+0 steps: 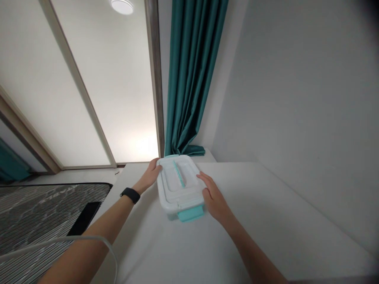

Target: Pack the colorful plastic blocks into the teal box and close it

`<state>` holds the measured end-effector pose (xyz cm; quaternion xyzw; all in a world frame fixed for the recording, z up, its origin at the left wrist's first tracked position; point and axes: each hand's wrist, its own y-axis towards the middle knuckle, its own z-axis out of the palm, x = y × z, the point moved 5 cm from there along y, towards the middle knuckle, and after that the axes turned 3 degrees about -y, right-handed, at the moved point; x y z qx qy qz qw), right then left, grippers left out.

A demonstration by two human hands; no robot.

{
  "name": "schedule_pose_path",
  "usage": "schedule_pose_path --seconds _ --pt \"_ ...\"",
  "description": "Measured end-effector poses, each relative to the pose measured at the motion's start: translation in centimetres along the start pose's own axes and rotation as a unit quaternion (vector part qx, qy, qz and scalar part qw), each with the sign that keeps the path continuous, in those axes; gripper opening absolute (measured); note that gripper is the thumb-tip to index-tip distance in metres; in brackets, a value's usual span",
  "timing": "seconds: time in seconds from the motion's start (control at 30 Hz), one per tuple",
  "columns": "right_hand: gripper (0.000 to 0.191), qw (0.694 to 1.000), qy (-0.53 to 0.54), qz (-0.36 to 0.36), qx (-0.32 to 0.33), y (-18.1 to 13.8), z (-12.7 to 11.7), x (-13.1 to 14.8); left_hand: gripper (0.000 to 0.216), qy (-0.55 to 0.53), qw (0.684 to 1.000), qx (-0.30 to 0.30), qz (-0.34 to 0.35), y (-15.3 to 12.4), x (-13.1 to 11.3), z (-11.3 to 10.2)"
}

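Observation:
Between my two hands is a lunch box with a white lid, turquoise side clips and a thin turquoise strip across its top. The clip on the near side sticks outward. My left hand grips the box's far left corner, thumb on the lid's edge and fingers mostly hidden behind it. On the right edge, my right hand holds the box with bent fingers against the lid's rim. The box looks slightly tilted; whether its base rests on the table I cannot tell.
The white table meets a grey wall on the right. A green curtain hangs behind it. At left, a dark phone-like slab lies on a striped grey surface. A white cable crosses in front of my left forearm.

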<state>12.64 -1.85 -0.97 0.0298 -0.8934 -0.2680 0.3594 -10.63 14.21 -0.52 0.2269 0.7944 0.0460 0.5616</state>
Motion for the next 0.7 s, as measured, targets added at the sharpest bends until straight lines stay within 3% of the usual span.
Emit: schedule_pose_path --seconds 0.2,0.3,0.43,0.57,0.63,0.7 --pt "0.060 0.989 0.054 0.089 0.105 4.5 -0.8 -3.8 0.050 0.053 0.996 -0.072 0.023 -5.6 0.3 -2.7" --pt "0.057 0.980 0.094 0.138 0.108 6.5 -1.0 -4.5 0.049 0.111 0.988 -0.102 0.033 -8.6 0.1 -3.3" --pt "0.039 0.971 0.139 0.175 0.089 8.3 -1.2 -4.8 0.051 0.140 0.981 -0.125 0.058 -11.4 -0.3 -3.5" --pt "0.042 0.969 0.156 0.179 0.064 8.1 -1.0 -5.1 0.049 0.054 0.988 -0.119 0.078 -10.9 0.0 -4.0" --pt "0.048 0.957 0.213 0.192 0.039 6.8 -0.7 -5.3 0.054 -0.049 0.993 -0.104 0.021 -9.4 0.7 -3.8" --pt "0.051 0.927 0.308 0.215 -0.003 5.1 -0.1 -5.5 0.060 -0.163 0.981 -0.091 -0.049 -7.8 1.2 -3.1"
